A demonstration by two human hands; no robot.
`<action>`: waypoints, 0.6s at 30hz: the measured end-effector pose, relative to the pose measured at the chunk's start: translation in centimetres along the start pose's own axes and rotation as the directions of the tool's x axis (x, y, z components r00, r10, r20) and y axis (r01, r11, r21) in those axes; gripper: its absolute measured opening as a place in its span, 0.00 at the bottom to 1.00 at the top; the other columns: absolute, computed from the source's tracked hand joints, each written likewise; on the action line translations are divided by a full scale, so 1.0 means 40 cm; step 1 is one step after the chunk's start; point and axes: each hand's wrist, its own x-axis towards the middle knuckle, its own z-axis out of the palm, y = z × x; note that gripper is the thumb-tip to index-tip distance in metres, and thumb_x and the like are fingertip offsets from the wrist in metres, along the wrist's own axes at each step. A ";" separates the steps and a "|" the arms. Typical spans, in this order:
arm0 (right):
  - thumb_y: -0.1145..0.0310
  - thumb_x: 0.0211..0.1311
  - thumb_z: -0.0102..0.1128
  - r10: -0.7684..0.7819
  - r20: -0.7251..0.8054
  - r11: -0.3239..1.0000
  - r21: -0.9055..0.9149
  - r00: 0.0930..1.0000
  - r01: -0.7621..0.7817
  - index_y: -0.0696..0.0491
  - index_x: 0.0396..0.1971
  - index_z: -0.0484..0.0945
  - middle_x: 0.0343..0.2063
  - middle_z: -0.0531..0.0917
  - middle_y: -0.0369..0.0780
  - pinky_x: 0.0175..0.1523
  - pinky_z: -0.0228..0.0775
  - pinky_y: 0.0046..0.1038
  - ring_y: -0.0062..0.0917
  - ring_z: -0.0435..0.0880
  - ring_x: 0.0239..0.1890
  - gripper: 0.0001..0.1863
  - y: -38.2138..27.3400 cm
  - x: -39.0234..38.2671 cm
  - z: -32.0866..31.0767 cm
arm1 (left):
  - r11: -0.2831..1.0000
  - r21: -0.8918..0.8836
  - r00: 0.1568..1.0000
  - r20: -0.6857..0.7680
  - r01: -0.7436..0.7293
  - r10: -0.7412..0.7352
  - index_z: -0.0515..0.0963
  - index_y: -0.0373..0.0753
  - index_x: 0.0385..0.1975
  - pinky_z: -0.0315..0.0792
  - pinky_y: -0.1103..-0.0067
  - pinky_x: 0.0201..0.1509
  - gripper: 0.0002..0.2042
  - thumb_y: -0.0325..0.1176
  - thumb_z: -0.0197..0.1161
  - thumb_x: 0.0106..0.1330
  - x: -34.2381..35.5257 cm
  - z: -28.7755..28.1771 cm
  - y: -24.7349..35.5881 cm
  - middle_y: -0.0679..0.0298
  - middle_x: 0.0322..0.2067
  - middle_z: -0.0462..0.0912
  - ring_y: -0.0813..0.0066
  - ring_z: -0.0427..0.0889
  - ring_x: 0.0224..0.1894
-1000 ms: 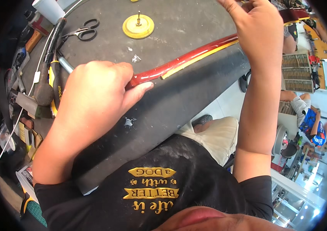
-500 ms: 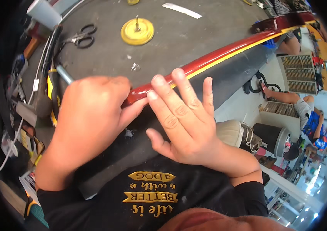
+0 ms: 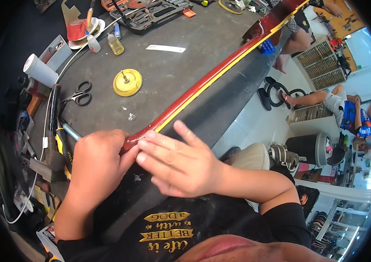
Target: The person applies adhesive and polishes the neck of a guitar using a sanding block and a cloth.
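Observation:
My left hand (image 3: 100, 168) grips the near end of a glossy red guitar neck (image 3: 208, 81) with yellow edging, which runs diagonally up to the red guitar body (image 3: 257, 29) at the far right of the bench. My right hand (image 3: 181, 166) lies open beside it, fingertips at the neck's end and overlapping the left thumb. Under the neck near the body is a blue support (image 3: 266, 47). A yellow disc (image 3: 127, 87) with an upright pin, black-handled scissors (image 3: 80, 97) and a steel rod (image 3: 72, 132) lie left of the neck.
On the dark bench (image 3: 168, 70) are a white cup (image 3: 39, 70), small bottles (image 3: 115, 46), a toolbox (image 3: 155, 17), a white strip (image 3: 164, 48) and tools along the left. On the right, another person (image 3: 355, 113) sits beside drawer units (image 3: 314, 63); a bin (image 3: 303, 148) stands below.
My right hand has left the far part of the neck and now lies flat at its near end. The view has shifted, showing more bench. My left hand still grips the end.

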 end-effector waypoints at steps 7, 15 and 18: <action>0.66 0.68 0.76 0.058 -0.013 0.998 -0.015 0.998 -0.059 0.62 0.77 0.72 0.66 0.90 0.50 0.87 0.54 0.58 0.47 0.87 0.73 0.40 0.026 0.009 -0.019 | 1.000 0.018 0.999 0.048 0.021 -0.022 0.81 0.36 0.28 0.79 0.56 0.34 0.17 0.41 0.82 0.66 -0.005 -0.012 0.002 0.52 0.23 0.84 0.45 0.87 0.29; 0.71 0.64 0.77 0.043 -0.104 0.999 0.022 0.994 -0.041 0.61 0.77 0.71 0.64 0.90 0.48 0.82 0.66 0.57 0.45 0.88 0.71 0.42 0.055 0.015 -0.018 | 0.999 -0.012 0.996 0.085 0.029 -0.028 0.83 0.34 0.30 0.77 0.55 0.36 0.17 0.41 0.81 0.68 -0.007 -0.022 0.002 0.49 0.23 0.83 0.42 0.86 0.30; 0.71 0.64 0.77 0.025 -0.160 0.999 0.024 0.987 -0.022 0.62 0.78 0.68 0.63 0.91 0.48 0.81 0.68 0.56 0.44 0.90 0.69 0.44 0.057 0.021 -0.016 | 0.999 0.032 0.998 0.067 -0.003 0.001 0.82 0.35 0.27 0.81 0.57 0.36 0.19 0.44 0.80 0.69 -0.002 -0.021 0.001 0.52 0.23 0.85 0.46 0.89 0.30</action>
